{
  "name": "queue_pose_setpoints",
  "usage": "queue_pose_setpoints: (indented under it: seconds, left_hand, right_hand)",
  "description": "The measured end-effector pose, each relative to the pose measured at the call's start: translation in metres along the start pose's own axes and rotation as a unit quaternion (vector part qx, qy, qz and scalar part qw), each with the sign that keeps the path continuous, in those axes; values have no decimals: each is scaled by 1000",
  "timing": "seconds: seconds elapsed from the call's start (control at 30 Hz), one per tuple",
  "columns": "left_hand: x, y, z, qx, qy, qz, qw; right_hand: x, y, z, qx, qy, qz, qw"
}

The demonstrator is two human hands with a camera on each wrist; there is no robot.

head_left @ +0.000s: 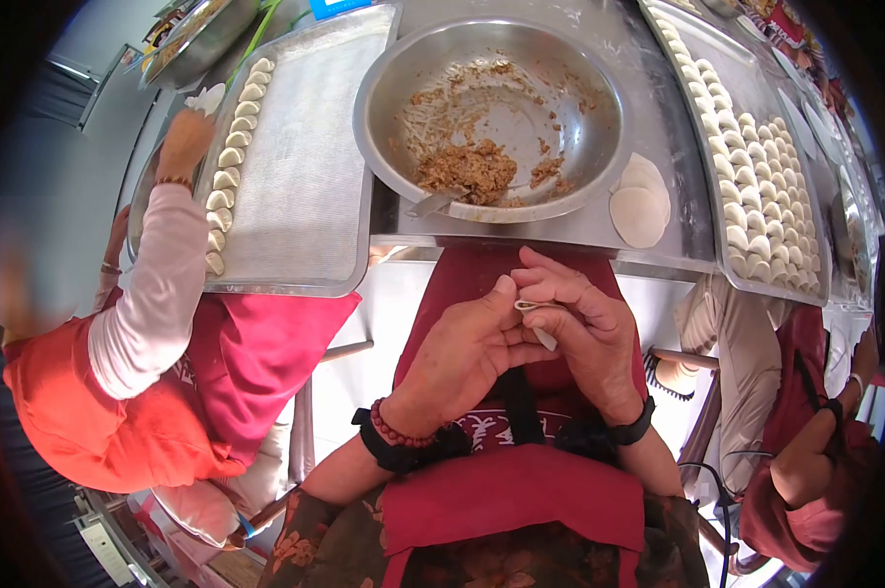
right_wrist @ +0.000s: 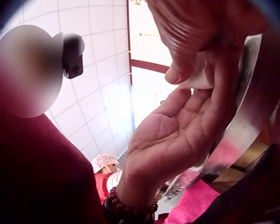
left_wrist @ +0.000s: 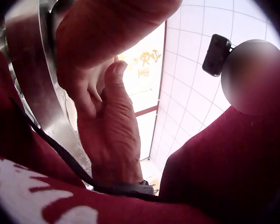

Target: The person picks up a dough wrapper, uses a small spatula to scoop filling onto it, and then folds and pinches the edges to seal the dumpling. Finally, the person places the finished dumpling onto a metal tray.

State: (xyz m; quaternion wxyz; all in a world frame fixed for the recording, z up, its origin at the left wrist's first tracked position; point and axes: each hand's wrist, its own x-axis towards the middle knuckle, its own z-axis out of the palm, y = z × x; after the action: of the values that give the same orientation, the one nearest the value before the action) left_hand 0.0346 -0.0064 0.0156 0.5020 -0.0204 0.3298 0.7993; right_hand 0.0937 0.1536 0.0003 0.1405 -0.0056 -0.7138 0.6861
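— Steel table (head_left: 658, 108) fills the far half of the head view, and the person sits at its near edge in a red apron. What lies on it?
— Two long trays. The left tray (head_left: 305, 167) has one row of finished dumplings (head_left: 229, 157) down its left side; the right tray (head_left: 717, 225) is crowded with rows (head_left: 766, 196) of them. Between the two sits a big metal bowl (head_left: 531, 88) with a little brown filling (head_left: 467, 169) and a utensil handle (head_left: 431, 204) at its near rim. A few round wrappers (head_left: 640, 201) lie just right of the bowl.
— And the hands?
— Both are over the lap, on the near side of the table edge. The left hand (head_left: 462, 348) and the right hand (head_left: 590, 328) meet, fingers curled, pinching a half-folded dumpling (head_left: 536, 309) between them. The right wrist view shows the half-folded dumpling (right_wrist: 198, 81) as white dough under a fingertip.
— So which step is it?
— Sealing, by the look of it. Closing the seam would call for small pinches along the edge, then a free spot on a tray.
— Anything in the way?
— A neighbour's hand (head_left: 183, 142) is at the left tray's far corner, and another person sits close on the right. The bowl stands straight ahead, so either tray means reaching around it.
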Motion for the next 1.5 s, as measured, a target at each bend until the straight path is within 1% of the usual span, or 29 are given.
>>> queue_pose_setpoints:
  seconds: [0.03,0.23,0.33,0.43,0.53,0.63,0.73,0.83,0.93,1.0,1.03,1.1,1.13,1.23,1.33,1.4,1.43,1.5]
  left_hand:
    - [0,0,0,3,-1,-1,1000]
    - [0,1,2,-4,-3,-16,1000]
    - [0,1,2,-11,5,-14,1000]
    - [0,2,2,-9,8,-8,1000]
    - [-1,2,2,-6,6,-5,1000]
    - [-1,2,-1,-3,2,-3,1000]
    - [-2,5,1,12,10,-3,1000]
    - [-4,7,8,37,33,0,999]
    - [-4,6,7,56,34,0,998]
    - [-4,5,3,82,36,-11,996]
    - [-3,4,3,57,40,-12,998]
    - [-1,1,3,5,46,-15,999]
    - [-1,2,3,12,36,-20,999]
    - [-1,5,3,19,12,-27,999]
    - [1,3,0,-1,-4,-28,1000]
    - [3,2,-3,-11,-8,-29,999]
    - [2,4,-1,-17,-3,-25,1000]
    - [0,8,9,-30,9,-20,999]
  right_hand:
    - [0,2,0,-11,-2,-12,1000]
    - [-4,9,-3,13,7,-9,1000]
    - [-3,-6,1,29,21,38,999]
    - [-3,-5,4,145,34,74,986]
    - [-4,4,-2,52,4,28,998]
    - [-2,1,-4,-2,-12,-10,1000]
    - [-2,-1,-3,-29,-22,-15,999]
    - [-3,-1,1,75,1,36,997]
    - [-5,2,1,68,-13,36,997]
    - [-4,-6,6,78,8,52,996]
    - [-3,-8,7,82,19,60,995]
    - [-1,-5,-1,-18,-21,14,1000]
    - [0,-4,-5,-68,-42,-9,997]
    - [-4,4,-2,11,-9,22,1000]
    - [-5,3,-4,17,-14,48,999]
    - [-4,-1,-7,-1,-34,44,998]
    - [-3,-4,-7,-11,-44,41,998]
    - [-2,-12,-5,-34,-33,61,997]
